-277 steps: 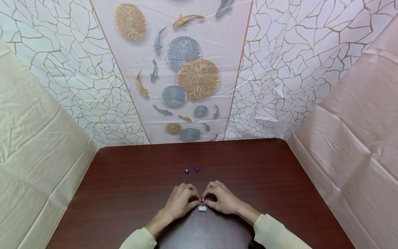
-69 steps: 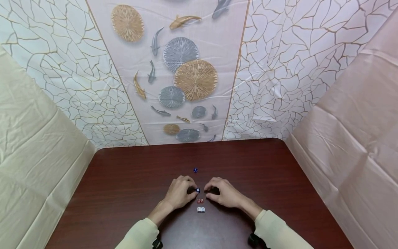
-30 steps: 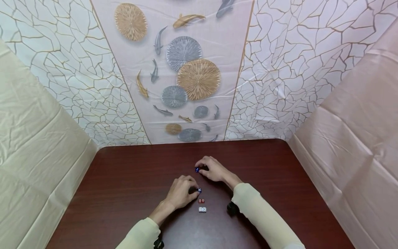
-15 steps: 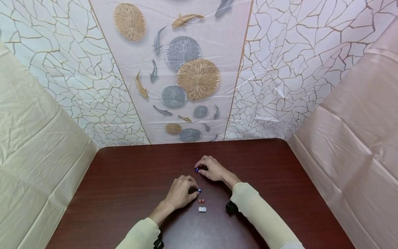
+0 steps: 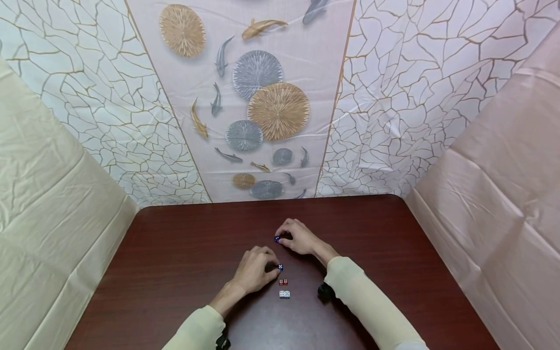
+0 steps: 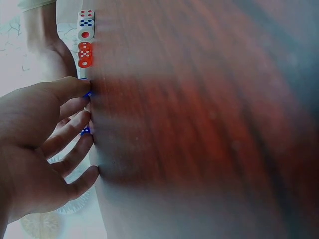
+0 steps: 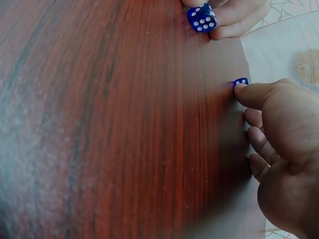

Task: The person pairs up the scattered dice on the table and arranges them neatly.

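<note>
My left hand (image 5: 255, 270) pinches a blue die (image 5: 280, 267) with white dots between thumb and finger, low at the table top. That die shows large at the top of the right wrist view, its dotted face (image 7: 202, 21) turned to the camera. Farther back, the thumb and fingertips of my right hand (image 5: 300, 238) hold a second blue die (image 5: 277, 239). In the right wrist view my right thumb covers part of this die (image 7: 241, 81). Two red dice (image 5: 283, 282) sit side by side nearer me, and two white dice (image 5: 285, 294) stand together in front of them.
The dark red-brown table (image 5: 183, 243) meets a patterned cloth wall (image 5: 280, 112) at the back. Plain beige cloth panels (image 5: 485, 233) rise along both sides. Black wrist bands (image 5: 324, 292) show by the pale sleeves (image 5: 363, 291).
Both hands were at the red dice earliest. One blue die then came forward to sit behind the red pair. My right hand since reached back to the other blue die; the last half-second is nearly still.
</note>
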The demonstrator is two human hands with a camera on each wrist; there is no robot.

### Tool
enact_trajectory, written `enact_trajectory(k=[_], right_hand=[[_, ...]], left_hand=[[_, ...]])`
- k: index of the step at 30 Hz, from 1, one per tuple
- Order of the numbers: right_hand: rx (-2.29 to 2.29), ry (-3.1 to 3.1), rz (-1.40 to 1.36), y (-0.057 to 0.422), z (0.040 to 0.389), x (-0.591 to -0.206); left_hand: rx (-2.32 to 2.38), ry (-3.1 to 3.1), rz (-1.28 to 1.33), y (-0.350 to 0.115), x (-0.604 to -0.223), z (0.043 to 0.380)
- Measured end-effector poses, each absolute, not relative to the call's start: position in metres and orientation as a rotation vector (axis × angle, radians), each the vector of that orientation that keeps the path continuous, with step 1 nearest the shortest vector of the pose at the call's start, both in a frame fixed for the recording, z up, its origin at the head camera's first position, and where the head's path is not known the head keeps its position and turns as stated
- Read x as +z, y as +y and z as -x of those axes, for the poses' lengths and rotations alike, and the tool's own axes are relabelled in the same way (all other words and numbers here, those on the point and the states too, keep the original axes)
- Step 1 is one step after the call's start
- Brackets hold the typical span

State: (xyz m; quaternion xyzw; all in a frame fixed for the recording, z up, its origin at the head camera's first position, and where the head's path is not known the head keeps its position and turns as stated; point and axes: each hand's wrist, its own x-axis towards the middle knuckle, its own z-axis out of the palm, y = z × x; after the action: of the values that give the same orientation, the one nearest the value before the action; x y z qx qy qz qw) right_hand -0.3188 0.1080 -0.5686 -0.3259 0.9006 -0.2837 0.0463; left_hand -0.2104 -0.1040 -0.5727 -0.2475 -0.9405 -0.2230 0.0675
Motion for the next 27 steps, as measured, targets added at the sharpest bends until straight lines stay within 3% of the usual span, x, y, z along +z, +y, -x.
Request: enact_trajectory(k=[27], right_hand=[[-1.021,2.755,0.92,0.126,0.29,-0.558]], left_hand=[[-0.714,-2.828,0.739,-0.103,-0.57,0.208]])
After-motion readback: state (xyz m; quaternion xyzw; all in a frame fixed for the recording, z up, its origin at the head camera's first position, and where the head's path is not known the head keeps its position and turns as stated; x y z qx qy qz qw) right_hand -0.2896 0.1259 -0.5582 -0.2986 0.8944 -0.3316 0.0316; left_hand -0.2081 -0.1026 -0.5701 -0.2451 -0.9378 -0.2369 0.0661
